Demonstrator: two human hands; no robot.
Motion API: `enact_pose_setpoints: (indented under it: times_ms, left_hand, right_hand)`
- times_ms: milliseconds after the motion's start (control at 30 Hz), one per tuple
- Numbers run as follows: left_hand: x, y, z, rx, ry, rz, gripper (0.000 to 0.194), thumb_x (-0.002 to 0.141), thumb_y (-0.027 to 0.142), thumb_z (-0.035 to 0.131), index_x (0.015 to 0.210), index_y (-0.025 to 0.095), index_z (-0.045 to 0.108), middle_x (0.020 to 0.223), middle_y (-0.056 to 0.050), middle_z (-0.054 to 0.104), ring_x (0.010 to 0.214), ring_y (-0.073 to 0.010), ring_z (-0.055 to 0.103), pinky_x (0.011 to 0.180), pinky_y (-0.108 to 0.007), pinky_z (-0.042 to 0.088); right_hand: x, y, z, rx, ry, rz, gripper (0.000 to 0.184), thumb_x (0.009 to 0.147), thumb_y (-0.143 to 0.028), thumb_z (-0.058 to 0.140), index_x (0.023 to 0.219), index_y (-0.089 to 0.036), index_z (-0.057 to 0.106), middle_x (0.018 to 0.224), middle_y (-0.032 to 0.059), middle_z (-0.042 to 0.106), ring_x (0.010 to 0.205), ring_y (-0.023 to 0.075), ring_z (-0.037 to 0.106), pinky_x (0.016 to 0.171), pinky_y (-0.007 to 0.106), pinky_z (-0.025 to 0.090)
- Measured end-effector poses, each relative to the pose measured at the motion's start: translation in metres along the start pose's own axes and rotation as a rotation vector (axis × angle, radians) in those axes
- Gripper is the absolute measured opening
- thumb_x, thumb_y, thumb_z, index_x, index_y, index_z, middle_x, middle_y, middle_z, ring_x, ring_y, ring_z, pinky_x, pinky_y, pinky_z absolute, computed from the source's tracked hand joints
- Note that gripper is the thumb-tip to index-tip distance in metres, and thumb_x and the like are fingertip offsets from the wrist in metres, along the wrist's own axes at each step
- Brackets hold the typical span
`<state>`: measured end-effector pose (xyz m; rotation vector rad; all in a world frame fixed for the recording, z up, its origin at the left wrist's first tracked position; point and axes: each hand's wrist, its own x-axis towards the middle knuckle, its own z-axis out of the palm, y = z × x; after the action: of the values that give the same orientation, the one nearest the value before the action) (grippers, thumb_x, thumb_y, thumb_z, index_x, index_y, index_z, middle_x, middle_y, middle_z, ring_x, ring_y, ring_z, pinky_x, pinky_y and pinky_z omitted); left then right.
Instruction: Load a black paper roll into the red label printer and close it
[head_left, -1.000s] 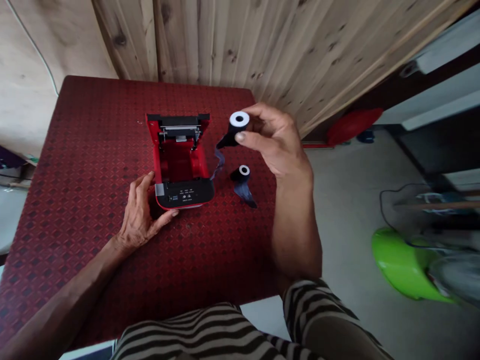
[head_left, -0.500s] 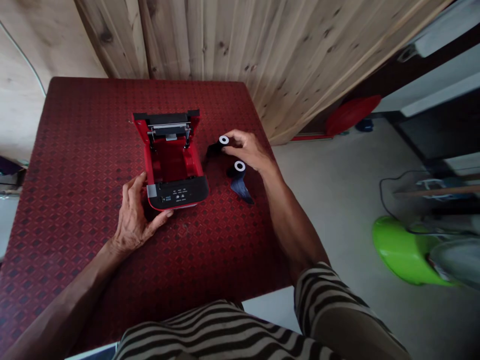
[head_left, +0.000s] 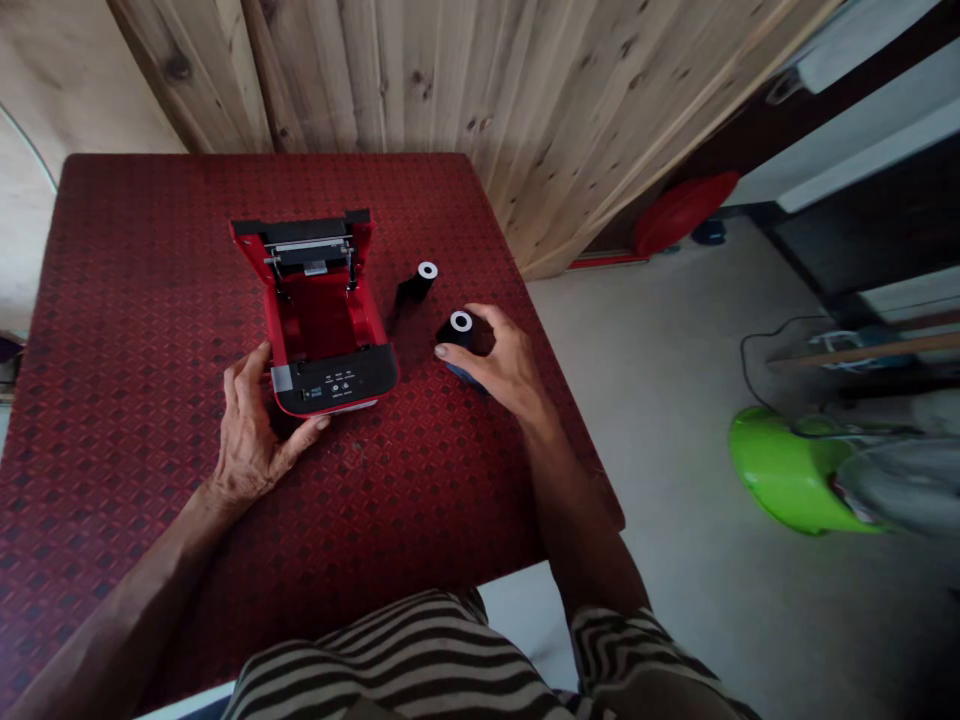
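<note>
A small red and black printer stands on the table with its lid raised and its red inner bay showing. My left hand grips its front left corner, fingers along the side and thumb under the front edge. To the right, two black ribbon rolls with white-ended cores stand upright. My right hand curls round the nearer ribbon roll, thumb in front and forefinger behind; its loose dark tail is partly hidden below the thumb. The farther ribbon roll stands untouched, its tail trailing left.
The table has a red patterned cover and meets a wooden plank wall at the back. Past its right edge lie the grey floor, a bright green plastic tub and a red round object by the wall.
My right hand has left the farther ribbon roll and come nearer, round the closer one. My left hand stays on the printer. The whole view has shifted slightly.
</note>
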<state>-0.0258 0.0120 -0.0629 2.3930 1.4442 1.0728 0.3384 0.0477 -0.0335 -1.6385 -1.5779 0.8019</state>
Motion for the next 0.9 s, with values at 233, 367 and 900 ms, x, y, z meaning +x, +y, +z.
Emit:
enact_pose_setpoints:
  times_ms: [233, 367, 900]
  left_hand:
    - [0.001, 0.001, -0.002, -0.004, -0.012, -0.006, 0.1, 0.092, 0.071, 0.069, 0.168, 0.022, 0.025, 0.148, -0.019, 0.052, 0.134, -0.0379, 0.054, 0.106, -0.058, 0.058]
    - [0.001, 0.002, -0.002, -0.019, -0.023, -0.005, 0.1, 0.092, 0.07, 0.07, 0.167, 0.02, 0.025, 0.149, -0.022, 0.052, 0.136, -0.0386, 0.053, 0.108, -0.059, 0.057]
    - [-0.003, 0.004, 0.002, -0.031, -0.011, -0.022, 0.1, 0.093, 0.068, 0.069, 0.168, 0.021, 0.023, 0.148, -0.022, 0.053, 0.136, -0.039, 0.056, 0.11, -0.06, 0.055]
  right_hand:
    - [0.004, -0.002, 0.005, 0.099, 0.085, 0.08, 0.051, 0.095, -0.062, 0.062, 0.129, -0.025, 0.073, 0.138, 0.0127, 0.075, 0.128, 0.0319, 0.07, 0.106, 0.056, 0.056]
    - [0.012, 0.021, -0.023, 0.169, -0.11, 0.004, 0.05, 0.093, -0.036, 0.061, 0.142, -0.03, 0.067, 0.149, 0.0067, 0.07, 0.135, 0.0288, 0.067, 0.107, 0.052, 0.057]
    - [0.02, -0.021, -0.028, 0.024, -0.215, -0.18, 0.035, 0.088, -0.039, 0.075, 0.122, -0.03, 0.073, 0.121, 0.0037, 0.078, 0.113, 0.0293, 0.072, 0.1, 0.05, 0.057]
